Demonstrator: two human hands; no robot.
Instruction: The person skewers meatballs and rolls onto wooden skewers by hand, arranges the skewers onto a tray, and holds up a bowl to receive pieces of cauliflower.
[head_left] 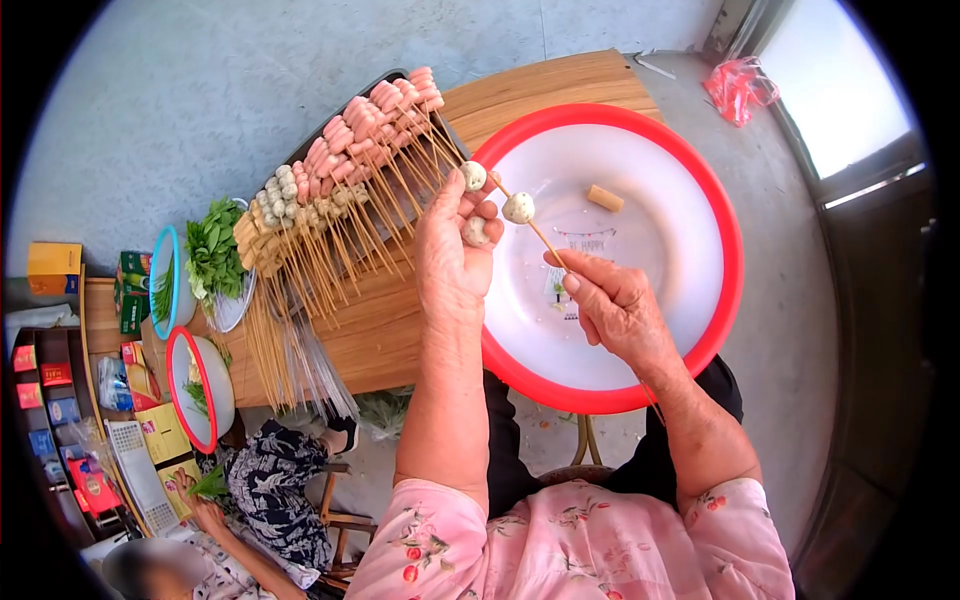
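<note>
My left hand (pixel 455 245) is closed around pale speckled balls; one (pixel 473 177) shows at the fingertips near the skewer's upper end, another (pixel 475 232) lies against the palm and fingers. Pinched in my right hand (pixel 615 305) is a thin wooden skewer (pixel 543 240) that slants up to the left, with a speckled ball (pixel 518 208) on it. Both hands are over the left half of a large white basin (pixel 690 250) with a red rim. Inside the basin lies a short tan piece (pixel 604 198).
On the wooden table (pixel 560 85), a dark tray (pixel 300 150) holds many skewers of pink, speckled and tan food (pixel 340 150). Leafy greens (pixel 215 245) and two smaller basins (pixel 163 285) (pixel 220 385) stand left. Another person's hand (pixel 205 512) holds greens at lower left. A red plastic bag (pixel 738 90) lies upper right.
</note>
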